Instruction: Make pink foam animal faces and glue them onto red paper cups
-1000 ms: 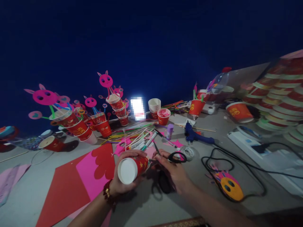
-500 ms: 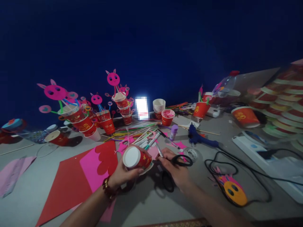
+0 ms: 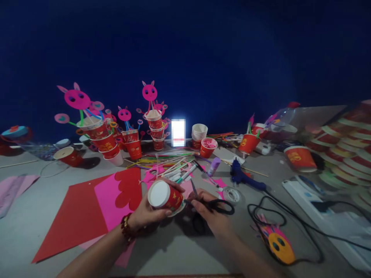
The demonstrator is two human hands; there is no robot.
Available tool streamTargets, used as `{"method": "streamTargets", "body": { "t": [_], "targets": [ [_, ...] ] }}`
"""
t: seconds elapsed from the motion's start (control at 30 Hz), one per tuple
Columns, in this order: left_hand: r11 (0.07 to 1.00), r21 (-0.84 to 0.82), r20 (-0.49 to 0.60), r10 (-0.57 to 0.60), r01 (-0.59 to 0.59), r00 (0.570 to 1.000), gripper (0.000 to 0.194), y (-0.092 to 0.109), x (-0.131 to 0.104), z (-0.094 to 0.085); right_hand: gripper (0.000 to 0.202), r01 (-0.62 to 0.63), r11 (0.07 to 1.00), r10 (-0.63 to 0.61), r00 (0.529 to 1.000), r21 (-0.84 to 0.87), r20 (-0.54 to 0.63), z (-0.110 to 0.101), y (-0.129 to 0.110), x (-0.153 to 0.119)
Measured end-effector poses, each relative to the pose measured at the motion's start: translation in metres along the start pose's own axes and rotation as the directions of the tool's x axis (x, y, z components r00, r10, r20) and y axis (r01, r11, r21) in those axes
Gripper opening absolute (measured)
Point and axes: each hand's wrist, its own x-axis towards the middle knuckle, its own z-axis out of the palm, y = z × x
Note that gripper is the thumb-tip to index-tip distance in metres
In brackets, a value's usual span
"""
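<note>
My left hand (image 3: 146, 216) is closed round a red paper cup (image 3: 175, 197) that lies tipped on its side, its white base towards me and to the left. In my right hand (image 3: 213, 212) is a pair of black-handled scissors (image 3: 223, 206), with the fingers wrapped round the pivot area instead of through the loops. One blade points up and away; the other meets the cup's rim, though how far it reaches in is hidden. Beyond the hands lie white marker pens (image 3: 178, 173) and pink paper scraps (image 3: 150, 174).
Red card (image 3: 72, 220) and pink paper lie on the left. Decorated cup stacks (image 3: 106, 143) stand at the back left. A blue glue gun (image 3: 246, 175), a tape roll (image 3: 232, 194), a looping black cable and a power strip (image 3: 307, 212) are on the right.
The scissors have opened wider, with a blade now against the cup's rim. Cup and left hand have shifted slightly left. The camera view has tilted a little.
</note>
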Motion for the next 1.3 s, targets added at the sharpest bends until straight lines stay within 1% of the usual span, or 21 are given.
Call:
{"method": "streamTargets", "body": {
  "t": [0.07,0.2,0.3,0.37,0.4,0.43,0.5,0.6,0.67,0.73,0.8,0.9,0.93,1.0,1.1,1.17,1.2,1.27,1.3],
  "targets": [
    [0.999,-0.008,0.014,0.035,-0.035,0.999,0.053,-0.003,-0.001,-0.001,0.02,-0.068,0.997,0.068,0.998,0.03,0.018,0.0,0.0,-0.003],
    [0.996,-0.019,0.015,0.087,-0.086,0.996,0.056,-0.006,-0.004,-0.001,0.022,-0.133,0.984,0.133,0.991,0.121,0.012,0.003,0.001,-0.004],
    [0.992,-0.018,0.001,0.124,-0.124,0.992,0.055,-0.006,-0.005,0.001,0.029,-0.245,0.938,0.248,0.969,0.245,0.019,0.007,0.006,-0.004],
    [0.993,-0.011,-0.004,0.118,-0.119,0.993,0.053,-0.005,-0.005,0.001,0.034,-0.307,0.904,0.313,0.949,0.297,0.031,0.009,0.01,-0.005],
    [0.996,-0.011,-0.003,0.094,-0.094,0.996,0.052,-0.005,-0.005,0.001,0.036,-0.316,0.901,0.322,0.946,0.298,0.029,0.009,0.011,-0.005],
    [0.998,-0.017,-0.004,0.06,-0.06,0.998,0.051,-0.006,-0.005,0.001,0.037,-0.308,0.91,0.314,0.949,0.277,0.024,0.009,0.011,-0.005],
    [0.999,-0.049,-0.013,-0.016,0.015,1.0,0.05,-0.007,-0.006,0.0,0.035,-0.25,0.951,0.252,0.968,0.181,0.011,0.008,0.01,-0.005],
    [0.992,-0.099,-0.055,-0.086,0.081,0.995,0.054,-0.01,-0.006,-0.001,0.035,-0.062,0.998,0.062,0.998,-0.003,-0.01,0.005,0.004,-0.003],
    [0.987,-0.118,-0.062,-0.117,0.109,0.991,0.056,-0.011,-0.005,-0.002,0.035,0.066,0.994,-0.067,0.998,-0.091,-0.011,0.003,0.0,-0.001],
    [0.981,-0.134,-0.047,-0.144,0.137,0.988,0.055,-0.013,-0.004,-0.004,0.034,0.15,0.977,-0.151,0.989,-0.149,0.005,0.001,-0.004,0.001],
    [0.978,-0.146,-0.026,-0.156,0.151,0.987,0.053,-0.014,-0.003,-0.008,0.033,0.178,0.966,-0.172,0.984,-0.187,0.048,-0.001,-0.007,0.003],
    [0.973,-0.164,0.01,-0.165,0.164,0.986,0.05,-0.016,-0.004,-0.014,0.029,0.194,0.96,-0.166,0.975,-0.202,0.146,-0.003,-0.011,0.003],
    [0.969,-0.179,0.015,-0.169,0.169,0.985,0.051,-0.017,-0.004,-0.014,0.028,0.201,0.958,-0.166,0.971,-0.207,0.171,-0.003,-0.012,0.003],
    [0.959,-0.226,-0.003,-0.175,0.169,0.985,0.052,-0.018,-0.004,-0.014,0.027,0.228,0.949,-0.19,0.964,-0.219,0.184,-0.003,-0.014,0.003],
    [0.934,-0.325,-0.058,-0.179,0.151,0.982,0.054,-0.021,-0.005,-0.008,0.02,0.287,0.921,-0.256,0.955,-0.262,0.148,-0.004,-0.016,0.001],
    [0.9,-0.404,-0.089,-0.219,0.166,0.972,0.053,-0.024,-0.005,-0.005,0.018,0.328,0.898,-0.295,0.943,-0.294,0.151,-0.005,-0.017,-0.001],
    [0.877,-0.448,-0.115,-0.251,0.176,0.961,0.05,-0.026,-0.005,-0.004,0.021,0.328,0.896,-0.296,0.944,-0.3,0.148,-0.006,-0.016,-0.003],
    [0.835,-0.518,-0.174,-0.316,0.186,0.932,0.042,-0.027,-0.006,-0.004,0.027,0.246,0.939,-0.238,0.969,-0.242,0.062,-0.007,-0.012,-0.005],
    [0.826,-0.533,-0.199,-0.333,0.183,0.922,0.041,-0.028,-0.006,-0.005,0.027,0.174,0.971,-0.177,0.984,-0.161,-0.006,-0.007,-0.01,-0.006]
  ]
}}
